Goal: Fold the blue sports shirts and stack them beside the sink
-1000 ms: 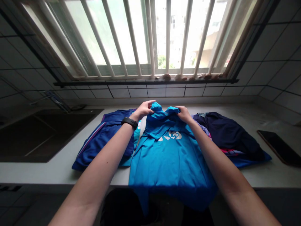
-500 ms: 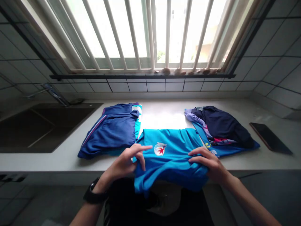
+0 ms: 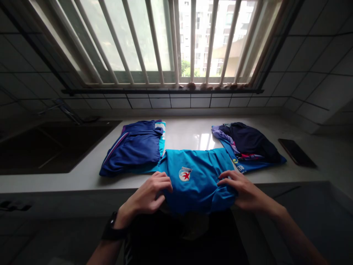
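A bright blue shirt (image 3: 197,173) with a small white and red badge lies folded at the counter's front edge, its lower part hanging over the edge. My left hand (image 3: 150,193), a black watch on its wrist, has its fingers curled around the shirt's left side. At the shirt's right side my right hand (image 3: 242,189) grips the cloth with bent fingers. Both hands hold the shirt near the counter edge.
A folded dark blue garment (image 3: 135,147) lies left of the shirt. A pile of dark and mixed clothes (image 3: 248,143) lies to its right, with a black phone (image 3: 296,151) beyond. A dark sink (image 3: 46,147) with a tap is at the left. Barred window behind.
The shirt's top was folded down toward me from the far side. My hands came back to the counter edge and have closed tighter on the shirt's sides, gathering its lower part.
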`<state>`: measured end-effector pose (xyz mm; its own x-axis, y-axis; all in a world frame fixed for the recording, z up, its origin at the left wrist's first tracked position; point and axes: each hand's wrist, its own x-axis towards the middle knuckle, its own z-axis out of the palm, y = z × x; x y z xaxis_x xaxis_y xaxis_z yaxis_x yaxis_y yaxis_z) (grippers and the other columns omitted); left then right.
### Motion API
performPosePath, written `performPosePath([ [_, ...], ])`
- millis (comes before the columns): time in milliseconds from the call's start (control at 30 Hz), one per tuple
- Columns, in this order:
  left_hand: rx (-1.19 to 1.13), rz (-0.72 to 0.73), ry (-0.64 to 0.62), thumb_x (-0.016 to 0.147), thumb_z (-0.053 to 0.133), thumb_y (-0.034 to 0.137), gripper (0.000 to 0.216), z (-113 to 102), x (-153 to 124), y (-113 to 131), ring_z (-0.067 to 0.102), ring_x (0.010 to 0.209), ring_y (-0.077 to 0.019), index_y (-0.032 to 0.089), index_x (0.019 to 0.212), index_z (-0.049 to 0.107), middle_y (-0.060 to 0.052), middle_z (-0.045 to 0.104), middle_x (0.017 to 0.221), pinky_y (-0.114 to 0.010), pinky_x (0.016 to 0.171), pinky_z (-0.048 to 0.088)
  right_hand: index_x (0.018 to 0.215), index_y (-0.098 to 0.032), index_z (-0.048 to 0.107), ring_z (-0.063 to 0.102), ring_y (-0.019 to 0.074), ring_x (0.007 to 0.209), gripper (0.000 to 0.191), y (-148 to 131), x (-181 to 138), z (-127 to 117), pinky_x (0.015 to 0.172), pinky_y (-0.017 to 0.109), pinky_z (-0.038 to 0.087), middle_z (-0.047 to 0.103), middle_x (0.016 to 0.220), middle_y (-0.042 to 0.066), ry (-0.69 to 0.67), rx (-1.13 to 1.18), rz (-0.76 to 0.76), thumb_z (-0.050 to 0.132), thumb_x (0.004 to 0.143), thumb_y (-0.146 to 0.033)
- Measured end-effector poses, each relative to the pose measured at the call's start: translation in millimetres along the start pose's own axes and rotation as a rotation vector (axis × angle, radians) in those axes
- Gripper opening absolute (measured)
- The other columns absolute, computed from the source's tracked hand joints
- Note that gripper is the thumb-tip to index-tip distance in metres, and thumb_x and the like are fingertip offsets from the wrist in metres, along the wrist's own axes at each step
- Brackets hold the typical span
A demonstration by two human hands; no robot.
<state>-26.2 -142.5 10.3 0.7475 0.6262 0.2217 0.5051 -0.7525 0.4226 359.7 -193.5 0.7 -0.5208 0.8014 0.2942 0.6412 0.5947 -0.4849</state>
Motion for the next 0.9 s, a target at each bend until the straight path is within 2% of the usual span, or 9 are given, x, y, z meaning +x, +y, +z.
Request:
performPosePath([
  [100,0.1,-0.185,0.18,0.083,0.049,0.009,0.03,6.1,19.5,-5.3,0.064,0.102,-0.0244,0.021,0.105,0.067,-0.007,0.07,0.107,-0.039,0.095,0.05,0.128,-0.029,0.073,0.064,0.0298,0.126,0.045,5.0,10.0,-26.1,0.105,0.043,0.053,0.065,0.138,0.011,-0.206,0.175,-0.039,0.076,0.088,-0.049],
  [200,0.223,-0.412,0.323,0.091,0.054,0.023,0.037,12.9,49.0,-19.0,0.062,0.116,-0.0316,0.016,0.126,0.062,-0.017,0.065,0.127,-0.046,0.102,0.05,0.12,-0.023,0.075,0.071,0.0274,0.111,0.039,31.3,34.0,-27.3,0.096,0.042,0.057,0.072,0.122,0.012,0.138,0.162,0.168,0.048,0.104,-0.046],
  [267,0.244,-0.511,0.332,0.09,0.062,0.032,0.044,14.0,66.5,-30.3,0.061,0.119,-0.0355,0.014,0.13,0.06,-0.02,0.064,0.13,-0.048,0.103,0.05,0.121,-0.019,0.074,0.071,0.0309,0.108,0.035,51.7,52.3,-15.5,0.095,0.044,0.057,0.074,0.117,0.016,0.345,-0.037,0.361,0.057,0.098,-0.038],
  [367,0.132,-0.514,0.257,0.083,0.074,0.036,0.051,10.3,83.8,-45.0,0.063,0.119,-0.0357,0.016,0.128,0.061,-0.018,0.068,0.127,-0.045,0.101,0.052,0.118,-0.016,0.074,0.072,0.0332,0.104,0.035,71.1,76.4,1.7,0.092,0.042,0.057,0.077,0.111,0.017,0.245,-0.186,0.448,0.07,0.087,-0.03],
  [467,-0.006,-0.442,0.215,0.084,0.07,0.025,0.03,1.1,98.7,-54.5,0.068,0.107,-0.0298,0.019,0.113,0.065,-0.012,0.073,0.113,-0.039,0.095,0.054,0.106,-0.017,0.077,0.074,0.0302,0.1,0.021,76.4,101.0,2.1,0.09,0.038,0.056,0.078,0.105,0.014,0.145,-0.186,0.414,0.067,0.09,-0.026],
  [567,0.05,-0.443,0.35,0.085,0.06,0.015,0.02,-13.9,123.5,-63.4,0.068,0.107,-0.0287,0.018,0.103,0.067,-0.012,0.073,0.109,-0.039,0.097,0.053,0.107,-0.016,0.078,0.072,0.0295,0.104,0.022,81.5,134.7,-8.5,0.097,0.038,0.053,0.077,0.11,0.015,0.308,-0.227,0.399,0.062,0.094,-0.023],
  [667,0.153,-0.496,0.468,0.086,0.057,0.013,0.029,-29.0,152.6,-77.9,0.064,0.116,-0.0312,0.013,0.113,0.066,-0.017,0.068,0.119,-0.041,0.104,0.05,0.115,-0.012,0.075,0.068,0.031,0.108,0.028,93.8,170.9,-12.6,0.101,0.04,0.051,0.072,0.118,0.019,0.461,-0.251,0.439,0.057,0.097,-0.022],
  [800,0.224,-0.625,0.506,0.088,0.059,0.017,0.046,-27.3,165.8,-99.3,0.06,0.126,-0.0368,0.007,0.133,0.057,-0.024,0.058,0.134,-0.046,0.109,0.047,0.128,-0.009,0.069,0.065,0.0326,0.115,0.037,112.7,193.4,1.4,0.105,0.041,0.049,0.066,0.126,0.022,0.43,-0.233,0.52,0.059,0.093,-0.017],
  [900,0.275,-0.625,0.454,0.084,0.061,0.016,0.048,-11.4,153.9,-106.4,0.058,0.128,-0.038,0.011,0.132,0.058,-0.023,0.057,0.137,-0.048,0.109,0.047,0.126,-0.013,0.069,0.064,0.0316,0.116,0.037,122.9,188.4,14.7,0.107,0.041,0.049,0.066,0.123,0.019,0.35,-0.231,0.452,0.059,0.091,-0.018],
])
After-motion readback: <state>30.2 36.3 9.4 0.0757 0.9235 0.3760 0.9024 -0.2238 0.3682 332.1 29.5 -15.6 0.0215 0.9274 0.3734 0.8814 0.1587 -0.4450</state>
